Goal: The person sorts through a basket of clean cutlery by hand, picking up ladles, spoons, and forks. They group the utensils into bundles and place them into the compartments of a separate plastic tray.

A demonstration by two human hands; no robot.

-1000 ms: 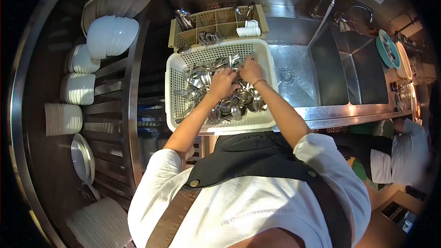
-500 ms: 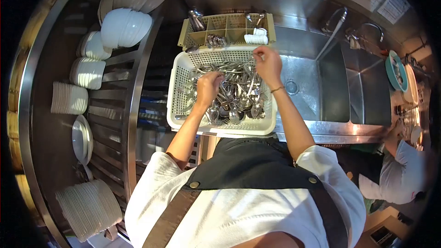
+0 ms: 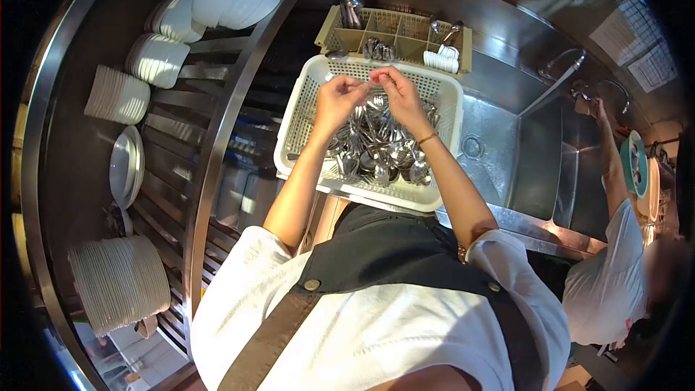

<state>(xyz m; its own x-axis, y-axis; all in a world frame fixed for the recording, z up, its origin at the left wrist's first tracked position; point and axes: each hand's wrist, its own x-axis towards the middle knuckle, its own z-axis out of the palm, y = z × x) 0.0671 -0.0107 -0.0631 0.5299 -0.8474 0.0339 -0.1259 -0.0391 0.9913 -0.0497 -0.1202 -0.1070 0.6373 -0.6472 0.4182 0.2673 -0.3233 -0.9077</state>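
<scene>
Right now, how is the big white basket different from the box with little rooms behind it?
The white basket is one open space; the divided box has walls making compartments. Cutlery lies jumbled in the white basket, but sits in separate groups in the divided box. Both have little holes.

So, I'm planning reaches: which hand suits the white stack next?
Probably the right hand: it looks nearer the white stack in the divided rack; the left hand is farther off.

Cutlery (image 3: 376, 146) in basket (image 3: 450, 130), before divided rack (image 3: 467, 47).
</scene>
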